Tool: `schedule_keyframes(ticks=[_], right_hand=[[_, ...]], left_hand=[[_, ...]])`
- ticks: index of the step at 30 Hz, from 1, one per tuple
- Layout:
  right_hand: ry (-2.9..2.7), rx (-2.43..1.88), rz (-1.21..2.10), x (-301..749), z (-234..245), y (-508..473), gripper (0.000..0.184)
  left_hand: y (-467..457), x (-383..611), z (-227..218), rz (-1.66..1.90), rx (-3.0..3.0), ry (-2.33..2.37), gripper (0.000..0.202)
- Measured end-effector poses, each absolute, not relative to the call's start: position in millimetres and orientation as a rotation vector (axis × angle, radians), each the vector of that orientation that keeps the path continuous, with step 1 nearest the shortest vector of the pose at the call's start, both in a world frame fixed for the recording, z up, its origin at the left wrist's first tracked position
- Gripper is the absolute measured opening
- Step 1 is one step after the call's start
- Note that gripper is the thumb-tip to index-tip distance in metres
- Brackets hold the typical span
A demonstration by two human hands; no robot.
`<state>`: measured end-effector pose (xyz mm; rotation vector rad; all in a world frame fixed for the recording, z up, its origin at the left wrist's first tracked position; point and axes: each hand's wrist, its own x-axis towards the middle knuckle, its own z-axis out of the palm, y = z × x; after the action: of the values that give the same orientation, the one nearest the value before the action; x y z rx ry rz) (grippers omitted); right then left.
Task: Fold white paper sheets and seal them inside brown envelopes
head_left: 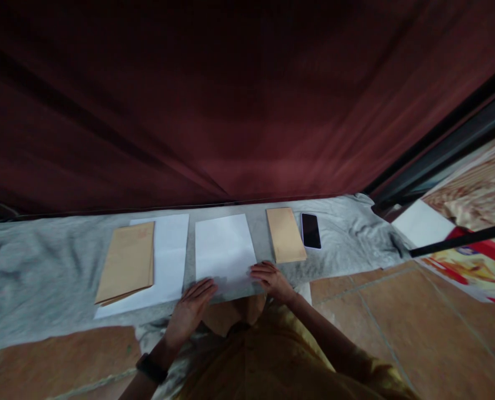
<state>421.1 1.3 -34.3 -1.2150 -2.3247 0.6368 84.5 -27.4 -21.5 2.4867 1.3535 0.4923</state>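
A white sheet of paper (pixel 224 250) lies in the middle of a grey cloth (pixel 34 278) spread on the floor. My left hand (pixel 191 311) rests open at the sheet's near left corner, fingers flat. At its near right corner my right hand (pixel 270 278) touches the paper with fingers curled down on the edge. A brown envelope (pixel 285 234) lies just right of the sheet. To the left, a stack of brown envelopes (pixel 127 261) sits on more white paper (pixel 170 250).
A black phone (pixel 311 230) lies beside the single envelope. A dark red curtain (pixel 230 111) hangs behind the cloth. Tiled floor (pixel 397 322) extends to the right, where printed sheets (pixel 472 261) and a black bar lie.
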Motion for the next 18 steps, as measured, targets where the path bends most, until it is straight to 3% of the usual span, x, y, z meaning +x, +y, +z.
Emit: schedule_keyframes(ticks=[4, 10, 18], right_hand=[[-2.191, -1.23, 0.688, 421.0, -39.5, 10.8, 0.02], [-2.009, -1.456, 0.646, 408.5, -39.0, 27.1, 0.024], [-1.874, -1.87, 0.717, 388.4, -20.9, 48.6, 0.026]], left_hand=[[-17.7, 72.7, -25.8, 0.717, 2.207, 1.482, 0.038], [4.2, 76.8, -14.5, 0.738, 1.644, 1.831, 0.042], [26.4, 95.8, -0.7, 0.831, 1.506, 1.937, 0.038]])
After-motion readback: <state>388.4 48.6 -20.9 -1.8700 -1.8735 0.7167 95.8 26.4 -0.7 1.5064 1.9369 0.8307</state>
